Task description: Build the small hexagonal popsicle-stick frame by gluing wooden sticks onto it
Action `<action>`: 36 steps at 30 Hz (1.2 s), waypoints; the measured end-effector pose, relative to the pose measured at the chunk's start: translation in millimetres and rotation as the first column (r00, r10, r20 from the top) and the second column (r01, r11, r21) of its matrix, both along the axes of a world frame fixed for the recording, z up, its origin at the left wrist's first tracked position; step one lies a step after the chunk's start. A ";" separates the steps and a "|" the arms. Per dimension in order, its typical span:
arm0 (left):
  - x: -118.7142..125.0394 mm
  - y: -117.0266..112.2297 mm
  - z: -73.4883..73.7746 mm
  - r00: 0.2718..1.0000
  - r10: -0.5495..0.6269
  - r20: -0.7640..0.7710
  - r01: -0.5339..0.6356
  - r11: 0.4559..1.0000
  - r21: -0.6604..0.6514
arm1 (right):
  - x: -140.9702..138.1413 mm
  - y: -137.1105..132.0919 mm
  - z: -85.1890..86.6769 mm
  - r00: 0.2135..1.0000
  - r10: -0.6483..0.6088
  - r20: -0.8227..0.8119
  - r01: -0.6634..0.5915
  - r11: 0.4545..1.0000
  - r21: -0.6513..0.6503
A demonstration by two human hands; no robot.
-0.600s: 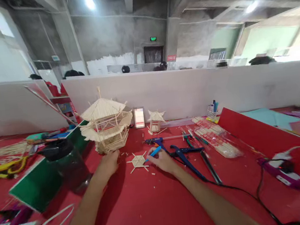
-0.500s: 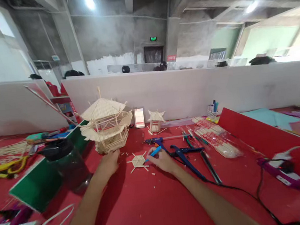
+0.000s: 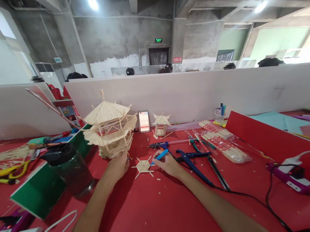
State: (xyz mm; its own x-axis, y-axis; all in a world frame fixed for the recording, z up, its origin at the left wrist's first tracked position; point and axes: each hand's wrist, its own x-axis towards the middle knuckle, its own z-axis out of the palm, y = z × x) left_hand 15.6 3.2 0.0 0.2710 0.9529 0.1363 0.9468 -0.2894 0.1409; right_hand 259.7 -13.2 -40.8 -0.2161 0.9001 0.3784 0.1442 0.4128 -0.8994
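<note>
My right hand is closed around a blue pen, whose lower end points at the edge of a small hexagonal stick panel. This pale panel lies flat on the red table, with sticks radiating past its corners. To its left, my left hand is closed in a pinch; a tiny bluish spot shows at the fingertips, too small to name. Right behind that hand stands a large two-tiered pavilion model built of thin wooden sticks. A smaller pavilion model stands farther back.
A glue gun, a blue-handled cutter and bagged sticks lie to the right. A dark water bottle stands left beside a green divider. Cables run from a purple power strip. A white partition closes the back.
My left hand has shifted slightly right, toward the stick panel, and its fingertips have turned. My right hand and the pen have barely moved; the pen tilts a little differently.
</note>
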 end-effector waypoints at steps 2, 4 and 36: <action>6.0 0.3 -3.5 0.978 -0.147 0.151 0.139 0.988 0.062 | 0.0 -0.4 1.9 0.997 -0.006 -0.072 0.004 1.000 -0.025; 14.3 -2.1 -5.6 0.920 -0.287 0.266 0.269 0.958 0.103 | 0.3 -0.5 3.6 0.990 -0.017 -0.139 0.010 0.999 -0.049; 37.9 -18.9 0.9 0.723 -0.491 0.486 0.436 0.870 0.229 | 4.5 -3.3 7.3 0.942 0.114 -0.316 -0.171 0.973 -0.156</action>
State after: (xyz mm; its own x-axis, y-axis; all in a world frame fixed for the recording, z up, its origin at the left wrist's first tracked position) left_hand 53.5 -15.7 1.0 0.5389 0.7023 0.4651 0.4830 -0.7100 0.5124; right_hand 264.2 -16.5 -33.5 -0.2474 0.9269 0.2821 -0.1951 0.2375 -0.9516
